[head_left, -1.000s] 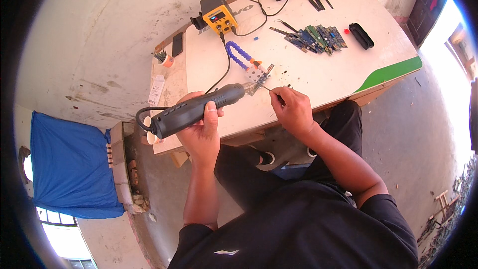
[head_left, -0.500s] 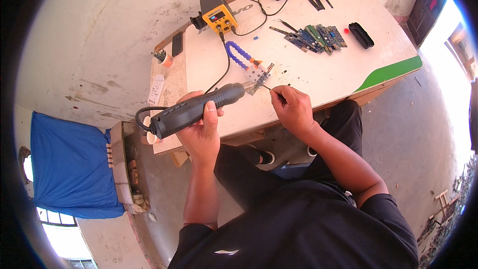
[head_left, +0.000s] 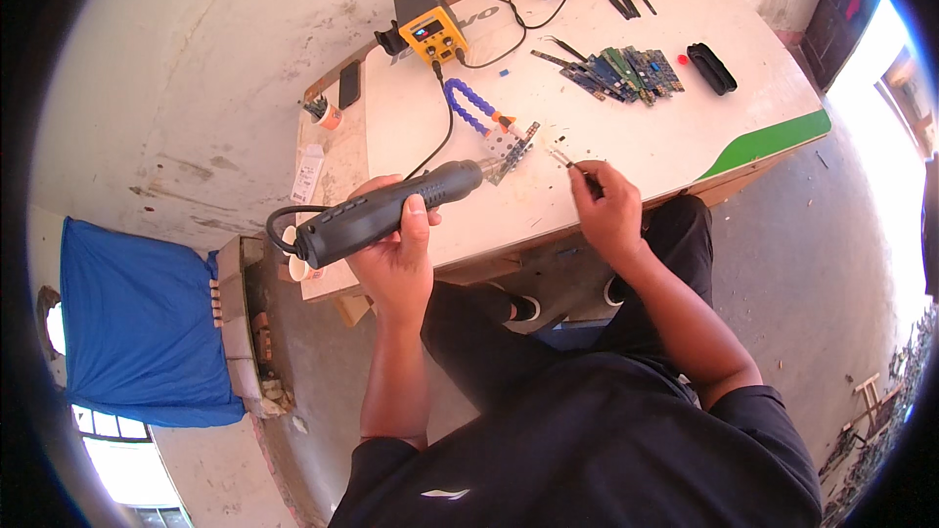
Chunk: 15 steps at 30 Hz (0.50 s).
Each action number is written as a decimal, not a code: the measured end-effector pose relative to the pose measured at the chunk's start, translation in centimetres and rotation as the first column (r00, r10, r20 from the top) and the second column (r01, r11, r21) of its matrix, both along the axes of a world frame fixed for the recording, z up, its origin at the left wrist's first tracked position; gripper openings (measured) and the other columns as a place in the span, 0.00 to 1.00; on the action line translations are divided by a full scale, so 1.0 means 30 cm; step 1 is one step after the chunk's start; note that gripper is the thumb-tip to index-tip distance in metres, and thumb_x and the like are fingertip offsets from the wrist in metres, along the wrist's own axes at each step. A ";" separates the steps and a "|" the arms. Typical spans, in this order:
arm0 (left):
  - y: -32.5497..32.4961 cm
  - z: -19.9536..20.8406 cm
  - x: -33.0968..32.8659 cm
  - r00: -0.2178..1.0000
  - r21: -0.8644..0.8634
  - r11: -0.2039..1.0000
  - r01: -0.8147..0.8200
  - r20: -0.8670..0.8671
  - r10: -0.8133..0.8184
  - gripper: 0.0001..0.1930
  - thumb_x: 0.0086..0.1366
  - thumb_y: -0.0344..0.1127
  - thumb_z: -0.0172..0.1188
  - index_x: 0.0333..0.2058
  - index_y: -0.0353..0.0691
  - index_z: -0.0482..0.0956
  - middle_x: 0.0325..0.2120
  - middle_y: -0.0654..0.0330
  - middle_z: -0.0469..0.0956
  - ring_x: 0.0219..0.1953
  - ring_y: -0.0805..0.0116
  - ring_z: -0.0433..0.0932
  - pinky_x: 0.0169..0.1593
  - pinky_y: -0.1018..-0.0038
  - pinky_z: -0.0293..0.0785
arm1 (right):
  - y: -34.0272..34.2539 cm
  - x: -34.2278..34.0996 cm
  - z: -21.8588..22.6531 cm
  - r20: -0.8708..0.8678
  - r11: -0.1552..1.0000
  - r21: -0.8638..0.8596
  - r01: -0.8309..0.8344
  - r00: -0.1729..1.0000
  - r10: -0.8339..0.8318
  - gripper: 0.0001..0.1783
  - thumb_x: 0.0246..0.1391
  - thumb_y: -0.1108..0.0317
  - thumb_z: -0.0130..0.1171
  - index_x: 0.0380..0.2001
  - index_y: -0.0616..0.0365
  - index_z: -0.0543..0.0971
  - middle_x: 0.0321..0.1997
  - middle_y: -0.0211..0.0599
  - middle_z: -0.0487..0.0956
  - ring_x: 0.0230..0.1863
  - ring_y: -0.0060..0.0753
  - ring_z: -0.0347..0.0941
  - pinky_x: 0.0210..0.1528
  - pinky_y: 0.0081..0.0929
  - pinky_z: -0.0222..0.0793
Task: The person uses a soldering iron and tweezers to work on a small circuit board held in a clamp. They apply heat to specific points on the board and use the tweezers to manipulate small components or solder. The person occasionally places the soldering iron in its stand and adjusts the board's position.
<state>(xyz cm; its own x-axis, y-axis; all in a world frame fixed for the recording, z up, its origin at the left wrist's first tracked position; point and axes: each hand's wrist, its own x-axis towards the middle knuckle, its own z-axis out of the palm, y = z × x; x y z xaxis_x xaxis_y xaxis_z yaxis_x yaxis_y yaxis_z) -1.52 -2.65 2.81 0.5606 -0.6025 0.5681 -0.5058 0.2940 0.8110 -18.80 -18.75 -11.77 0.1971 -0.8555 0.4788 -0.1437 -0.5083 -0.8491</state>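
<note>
I have left hand (head_left: 399,259) clamped round hot-air gun (head_left: 380,219) | right hand (head_left: 608,210) pinching tweezers (head_left: 564,158) | circuit board (head_left: 521,150) between them | yellow station (head_left: 430,27) far left

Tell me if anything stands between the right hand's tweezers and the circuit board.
Nothing visible does: only white tabletop shows between the tweezers in the right hand and the circuit board. The hot-air gun in the left hand points toward the board from the left.

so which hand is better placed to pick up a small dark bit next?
Probably the right hand: it holds tweezers, tips near the dark bits; the left hand is wrapped around the black hot-air gun.
</note>
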 end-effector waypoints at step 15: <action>-0.006 0.001 -0.001 1.000 0.003 1.000 -0.017 -0.013 0.017 0.16 0.73 0.25 0.65 0.55 0.29 0.73 0.39 0.52 0.82 0.31 0.70 0.84 0.38 0.74 0.83 | -0.094 -0.103 -0.100 -0.115 0.993 -0.110 0.041 0.992 -0.053 0.07 0.64 0.71 0.71 0.40 0.61 0.84 0.28 0.41 0.82 0.26 0.36 0.79 0.32 0.31 0.75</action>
<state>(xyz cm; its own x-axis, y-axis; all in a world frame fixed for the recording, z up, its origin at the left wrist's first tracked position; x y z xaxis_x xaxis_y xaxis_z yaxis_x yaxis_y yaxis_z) -1.55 -2.83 2.83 0.5779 -0.5946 0.5590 -0.5002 0.2831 0.8183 -21.91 -21.57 -14.78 0.2183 -0.8100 0.5443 -0.2653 -0.5861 -0.7656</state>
